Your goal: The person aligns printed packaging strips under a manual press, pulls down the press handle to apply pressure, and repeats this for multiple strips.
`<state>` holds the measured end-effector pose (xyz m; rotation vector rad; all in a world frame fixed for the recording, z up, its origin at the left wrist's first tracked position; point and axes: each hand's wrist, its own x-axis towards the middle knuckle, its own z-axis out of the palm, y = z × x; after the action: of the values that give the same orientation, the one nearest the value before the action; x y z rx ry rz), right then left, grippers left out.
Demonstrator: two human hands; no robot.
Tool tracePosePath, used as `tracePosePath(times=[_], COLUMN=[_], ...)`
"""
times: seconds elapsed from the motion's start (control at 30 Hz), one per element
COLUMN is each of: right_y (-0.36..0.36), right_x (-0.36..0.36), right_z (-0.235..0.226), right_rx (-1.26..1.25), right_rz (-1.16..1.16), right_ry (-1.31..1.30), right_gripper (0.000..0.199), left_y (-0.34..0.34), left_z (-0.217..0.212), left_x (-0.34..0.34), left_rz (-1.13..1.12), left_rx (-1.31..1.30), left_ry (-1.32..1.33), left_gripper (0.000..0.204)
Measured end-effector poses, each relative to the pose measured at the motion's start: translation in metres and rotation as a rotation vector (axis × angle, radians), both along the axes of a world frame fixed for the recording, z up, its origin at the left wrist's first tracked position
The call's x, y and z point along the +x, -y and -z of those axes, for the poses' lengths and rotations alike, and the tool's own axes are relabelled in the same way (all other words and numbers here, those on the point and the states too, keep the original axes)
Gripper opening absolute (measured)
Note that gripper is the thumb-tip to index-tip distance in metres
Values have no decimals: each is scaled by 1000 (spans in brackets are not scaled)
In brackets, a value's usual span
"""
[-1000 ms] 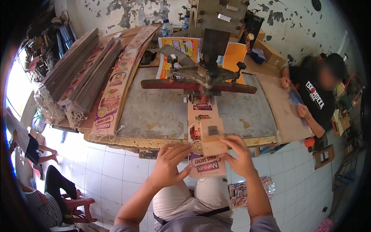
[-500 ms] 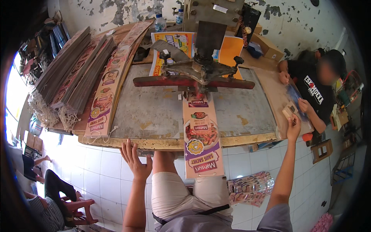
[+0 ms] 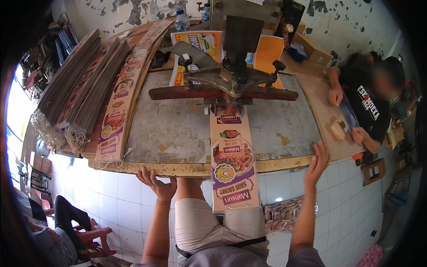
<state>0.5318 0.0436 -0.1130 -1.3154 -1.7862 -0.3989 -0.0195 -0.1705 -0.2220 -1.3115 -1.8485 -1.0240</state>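
My left hand [image 3: 155, 183] is open, its fingers against the table's front edge, with nothing in it. At the right front corner of the metal-topped table [image 3: 178, 133], my right hand [image 3: 317, 163] is open and holds nothing. A wooden block [image 3: 339, 129] lies on the board beyond that hand. Between my hands, a long printed card strip [image 3: 232, 164] in pink and purple with a food picture runs over the table edge toward my lap. Its far end sits beneath the red crossbar [image 3: 187, 94] of a heavy metal press [image 3: 233, 78].
Bundled strips with string ends [image 3: 71, 89] and a single printed strip [image 3: 118, 107] lie at left. Colourful printed sheets [image 3: 271, 58] are behind the press. At right, a co-worker [image 3: 371, 98] handles a blue sheet. Printed pieces [image 3: 283, 213] lie on the tiled floor.
My right hand has let go of the wooden block, leaving it on the board, and has moved left and down to the table's corner. My left hand stays at the edge.
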Motion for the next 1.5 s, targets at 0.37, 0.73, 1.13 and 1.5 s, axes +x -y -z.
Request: tracePosePath(times=[0.37,0.73,1.13,1.5], right_y=[2,11,11,12], right_x=[-61,-45,-52,-54], right_z=[41,43,47,45], right_rx=[217,195,177,179], right_rz=[67,63,89,78], right_ry=[-325,-175,-236,-242], right_gripper=[61,61,61,60], left_y=[-5,-6,-4,-5], left_z=[-2,1,-4,1], left_x=[1,1,4,1], left_rz=[-5,-11,-10,0], left_rx=[38,32,7,31], left_ry=[2,10,5,-6], left_gripper=[92,95,96,100])
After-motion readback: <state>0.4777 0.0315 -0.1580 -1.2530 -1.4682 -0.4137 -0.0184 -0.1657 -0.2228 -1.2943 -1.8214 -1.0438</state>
